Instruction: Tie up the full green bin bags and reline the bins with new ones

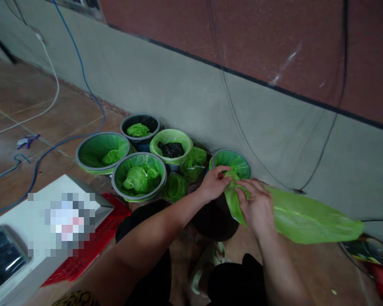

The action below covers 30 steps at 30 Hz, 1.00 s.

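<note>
A long green plastic bag (309, 214) stretches out to the right, its near end gathered between my two hands. My left hand (215, 182) pinches one part of that end with closed fingertips. Close beside it, my right hand (257, 204) also has its fingers closed on the plastic. Just beyond my hands stands a grey-rimmed bin (234, 157) lined in green. Under my wrists sits a dark round container (213, 216), partly covered by my arms and the bag.
Several lined bins, among them a grey one (114, 187) and a light green one (187, 157), cluster left near the wall. A red plastic crate (86, 250) lies beside a white box (15, 221). A blue cable (55, 146) crosses the tiled floor near gloves (27, 141).
</note>
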### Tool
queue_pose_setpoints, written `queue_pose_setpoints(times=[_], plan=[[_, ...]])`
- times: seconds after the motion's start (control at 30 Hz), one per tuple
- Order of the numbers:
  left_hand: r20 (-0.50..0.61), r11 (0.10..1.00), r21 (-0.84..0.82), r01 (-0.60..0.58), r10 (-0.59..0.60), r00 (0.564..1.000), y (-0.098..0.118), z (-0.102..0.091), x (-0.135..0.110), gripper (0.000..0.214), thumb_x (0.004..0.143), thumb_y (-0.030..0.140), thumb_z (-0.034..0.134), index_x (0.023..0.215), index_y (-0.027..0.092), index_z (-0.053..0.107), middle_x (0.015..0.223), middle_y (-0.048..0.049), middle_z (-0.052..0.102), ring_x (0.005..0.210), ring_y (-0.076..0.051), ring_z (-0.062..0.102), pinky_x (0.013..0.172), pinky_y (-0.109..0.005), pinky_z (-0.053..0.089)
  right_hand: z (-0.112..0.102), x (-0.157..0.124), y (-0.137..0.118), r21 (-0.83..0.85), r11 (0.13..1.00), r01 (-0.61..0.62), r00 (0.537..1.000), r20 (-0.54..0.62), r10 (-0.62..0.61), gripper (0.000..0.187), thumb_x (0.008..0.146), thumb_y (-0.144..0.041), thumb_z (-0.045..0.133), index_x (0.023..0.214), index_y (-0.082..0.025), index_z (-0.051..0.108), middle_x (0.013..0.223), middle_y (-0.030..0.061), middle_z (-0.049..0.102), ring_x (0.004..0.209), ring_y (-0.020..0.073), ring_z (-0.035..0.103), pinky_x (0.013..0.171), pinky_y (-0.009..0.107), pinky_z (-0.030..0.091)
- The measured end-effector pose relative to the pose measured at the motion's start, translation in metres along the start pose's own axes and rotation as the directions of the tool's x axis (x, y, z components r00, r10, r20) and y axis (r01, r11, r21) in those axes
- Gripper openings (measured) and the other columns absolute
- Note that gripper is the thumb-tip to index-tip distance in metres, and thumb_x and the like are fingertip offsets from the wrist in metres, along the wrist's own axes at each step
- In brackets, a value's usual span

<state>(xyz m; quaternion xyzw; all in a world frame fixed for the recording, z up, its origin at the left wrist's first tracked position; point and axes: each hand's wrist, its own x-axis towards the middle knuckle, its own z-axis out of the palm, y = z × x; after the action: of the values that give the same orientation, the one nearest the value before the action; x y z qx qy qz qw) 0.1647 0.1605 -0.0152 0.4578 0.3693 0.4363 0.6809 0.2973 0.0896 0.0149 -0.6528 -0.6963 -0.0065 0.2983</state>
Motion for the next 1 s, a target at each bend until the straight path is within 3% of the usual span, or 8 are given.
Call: queue_pose_setpoints(times=[0.17, 0.37, 0.47, 0.6, 0.77, 0.87, 1.0], plan=[[0.002, 0.996, -0.089, -0.031, 0.032, 0.999, 0.013, -0.003, 0.000, 0.023, 0.072, 0.026, 0.074, 0.094, 0.018, 0.074, 0.073, 0.0007, 0.066, 0.067, -0.012, 0.055, 0.068, -0.025, 0.042, -0.004, 0.004, 0.003, 0.020, 1.000, -0.009, 0.998, 0.061, 0.008, 0.032, 0.089, -0.032, 0.058, 0.117, -0.019, 0.067, 0.119, 0.0126, 0.068, 0.112, 0.0267, 0.063, 0.099, 0.046, 0.048], [0.125, 0.993, -0.113, -0.016, 0.030, 0.992, 0.019, -0.002, -0.002, 0.026, 0.062, 0.016, 0.077, 0.088, 0.017, 0.075, 0.080, -0.0008, 0.071, 0.074, -0.014, 0.060, 0.073, -0.026, 0.045, -0.007, 0.004, 0.001, 0.024, 0.994, -0.105, 0.990, 0.095, 0.102, 0.027, 0.087, -0.018, 0.053, 0.108, -0.019, 0.070, 0.105, 0.0095, 0.073, 0.097, 0.0234, 0.068, 0.094, 0.041, 0.050], [0.124, 0.999, -0.018, -0.031, 0.033, 0.992, 0.013, -0.001, 0.000, 0.029, 0.061, 0.010, 0.073, 0.088, 0.018, 0.076, 0.079, -0.0001, 0.071, 0.071, -0.015, 0.060, 0.072, -0.026, 0.045, -0.011, 0.004, 0.001, 0.035, 0.990, -0.133, 0.988, 0.084, 0.130, 0.028, 0.085, -0.017, 0.053, 0.106, -0.019, 0.071, 0.102, 0.0085, 0.074, 0.094, 0.0229, 0.069, 0.090, 0.038, 0.051], [-0.009, 0.974, 0.198, -0.110, 0.114, 0.993, 0.005, -0.006, 0.005, 0.029, 0.064, 0.006, 0.066, 0.086, 0.021, 0.076, 0.076, 0.0008, 0.071, 0.066, -0.015, 0.058, 0.069, -0.026, 0.044, -0.018, 0.006, 0.007, 0.019, 0.983, -0.180, 0.983, 0.047, 0.179, 0.025, 0.084, -0.017, 0.051, 0.097, -0.021, 0.073, 0.094, 0.0062, 0.074, 0.086, 0.0216, 0.068, 0.083, 0.035, 0.051], [-0.076, 0.923, 0.341, -0.176, 0.213, 0.974, 0.009, -0.009, 0.003, 0.014, 0.071, 0.012, 0.066, 0.077, 0.022, 0.075, 0.068, 0.0016, 0.067, 0.060, -0.014, 0.053, 0.063, -0.024, 0.040, -0.029, 0.008, 0.013, -0.070, 0.966, -0.250, 0.962, -0.131, 0.240, 0.021, 0.083, -0.019, 0.050, 0.085, -0.021, 0.071, 0.089, 0.0065, 0.072, 0.086, 0.0230, 0.065, 0.084, 0.036, 0.047], [-0.044, 0.907, 0.359, -0.218, 0.250, 0.967, 0.013, -0.006, 0.000, 0.010, 0.078, 0.019, 0.064, 0.073, 0.021, 0.073, 0.063, 0.0022, 0.063, 0.060, -0.014, 0.052, 0.062, -0.024, 0.038, -0.032, 0.008, 0.006, -0.168, 0.957, -0.238, 0.953, -0.228, 0.198, 0.025, 0.084, -0.017, 0.049, 0.095, -0.020, 0.071, 0.099, 0.0089, 0.071, 0.097, 0.0259, 0.062, 0.092, 0.042, 0.043], [0.062, 0.888, 0.388, -0.246, 0.241, 0.968, 0.017, -0.001, -0.005, 0.014, 0.083, 0.025, 0.062, 0.080, 0.021, 0.075, 0.067, 0.0017, 0.065, 0.061, -0.014, 0.051, 0.063, -0.024, 0.038, -0.026, 0.008, -0.013, -0.170, 0.984, -0.047, 0.988, -0.150, 0.021, 0.038, 0.087, -0.020, 0.052, 0.124, -0.020, 0.063, 0.125, 0.0101, 0.065, 0.115, 0.0275, 0.054, 0.102, 0.045, 0.037]])
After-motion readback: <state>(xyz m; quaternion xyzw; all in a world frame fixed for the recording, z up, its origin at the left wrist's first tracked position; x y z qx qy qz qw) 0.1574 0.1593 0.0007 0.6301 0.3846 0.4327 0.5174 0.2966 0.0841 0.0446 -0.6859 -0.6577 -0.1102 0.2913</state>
